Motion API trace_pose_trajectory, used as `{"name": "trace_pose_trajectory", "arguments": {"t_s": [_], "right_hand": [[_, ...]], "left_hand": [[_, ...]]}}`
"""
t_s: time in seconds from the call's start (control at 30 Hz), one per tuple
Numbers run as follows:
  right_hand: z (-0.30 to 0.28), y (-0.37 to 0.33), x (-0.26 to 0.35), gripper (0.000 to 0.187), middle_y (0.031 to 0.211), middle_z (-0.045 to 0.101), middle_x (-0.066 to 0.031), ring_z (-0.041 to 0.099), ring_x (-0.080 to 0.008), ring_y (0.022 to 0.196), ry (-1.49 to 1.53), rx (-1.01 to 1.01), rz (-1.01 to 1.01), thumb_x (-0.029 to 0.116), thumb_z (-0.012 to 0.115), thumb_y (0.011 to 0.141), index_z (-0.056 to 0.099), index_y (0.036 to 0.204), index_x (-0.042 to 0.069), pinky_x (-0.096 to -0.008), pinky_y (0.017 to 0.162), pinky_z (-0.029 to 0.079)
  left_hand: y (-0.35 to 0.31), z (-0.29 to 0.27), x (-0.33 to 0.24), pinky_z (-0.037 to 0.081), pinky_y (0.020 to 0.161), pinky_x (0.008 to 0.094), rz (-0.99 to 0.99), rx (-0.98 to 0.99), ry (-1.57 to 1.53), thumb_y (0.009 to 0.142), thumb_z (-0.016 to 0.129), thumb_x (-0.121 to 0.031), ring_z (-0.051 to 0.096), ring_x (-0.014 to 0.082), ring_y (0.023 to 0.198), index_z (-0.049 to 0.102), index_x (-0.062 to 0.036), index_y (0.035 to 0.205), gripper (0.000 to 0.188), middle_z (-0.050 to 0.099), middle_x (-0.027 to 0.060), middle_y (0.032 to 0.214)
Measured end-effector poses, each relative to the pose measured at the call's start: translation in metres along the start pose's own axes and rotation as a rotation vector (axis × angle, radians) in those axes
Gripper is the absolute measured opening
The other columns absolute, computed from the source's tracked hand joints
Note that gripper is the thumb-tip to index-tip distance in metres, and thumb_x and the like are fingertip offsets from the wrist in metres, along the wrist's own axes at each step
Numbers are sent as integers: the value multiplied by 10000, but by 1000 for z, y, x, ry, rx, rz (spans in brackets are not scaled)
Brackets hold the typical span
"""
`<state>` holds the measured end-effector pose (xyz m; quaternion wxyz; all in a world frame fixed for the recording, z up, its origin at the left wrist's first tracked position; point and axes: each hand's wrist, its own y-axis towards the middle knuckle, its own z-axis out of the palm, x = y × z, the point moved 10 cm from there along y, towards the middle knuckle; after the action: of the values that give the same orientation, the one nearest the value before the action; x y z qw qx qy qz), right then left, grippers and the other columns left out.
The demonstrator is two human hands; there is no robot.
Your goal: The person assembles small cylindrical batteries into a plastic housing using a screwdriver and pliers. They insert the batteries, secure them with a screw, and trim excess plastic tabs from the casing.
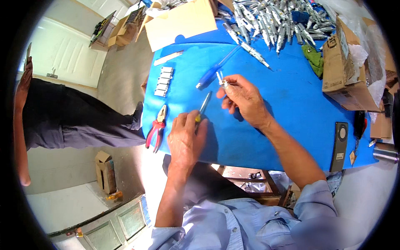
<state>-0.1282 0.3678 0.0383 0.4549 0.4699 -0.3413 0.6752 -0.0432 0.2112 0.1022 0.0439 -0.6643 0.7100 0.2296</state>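
My left hand (185,135) is closed around a screwdriver (204,104); a bit of its yellow handle shows, and its metal shaft points away from me. Between the thumb and fingers of my right hand (246,98) is a small metal part (223,81) with two thin prongs, too small to name exactly. Just beyond the screwdriver tip lies a tool with a clear blue handle (207,78). To the left of my left hand rest red-handled pliers (156,128), jaws pointing away. Several small silver-white blocks (163,82) sit in a row beyond them.
Many grey pen-shaped tubes (275,21) are heaped at the back of the blue table (250,146). Around it are a cardboard box (337,66), a green cloth (312,59), a dark flat device (339,146) and a pale strip (168,58). Another person's leg (79,114) is at left.
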Motion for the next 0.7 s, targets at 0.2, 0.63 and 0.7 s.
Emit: {"name": "trace_pose_trajectory", "arguments": {"t_s": [0.2, 0.63, 0.7], "right_hand": [[2, -2, 5, 248, 895, 631, -58, 550, -77, 656, -19, -16, -67, 205, 526, 1051, 543, 1181, -6, -240, 546, 462], [12, -5, 7, 244, 797, 553, -2, 517, -67, 663, -228, 25, -123, 142, 535, 1018, 590, 1202, -8, -237, 579, 446], [16, -7, 7, 245, 800, 556, 1, 519, -62, 663, -222, 38, -116, 143, 529, 1023, 598, 1208, -3, -232, 579, 449]], "left_hand": [[-25, -60, 62, 490, 992, 466, -101, -146, 212, 812, 849, -229, 608, 355, 1151, 682, -24, 1159, 437, 674, 169, 1178], [-74, -51, 170, 546, 702, 394, -678, 173, -543, 828, 759, -380, 677, 298, 799, 672, 42, 1008, 467, 681, 164, 937], [-100, -40, 158, 545, 639, 325, -737, 99, -1245, 886, 676, -484, 676, 255, 802, 636, 38, 1085, 561, 668, 141, 931]]}}
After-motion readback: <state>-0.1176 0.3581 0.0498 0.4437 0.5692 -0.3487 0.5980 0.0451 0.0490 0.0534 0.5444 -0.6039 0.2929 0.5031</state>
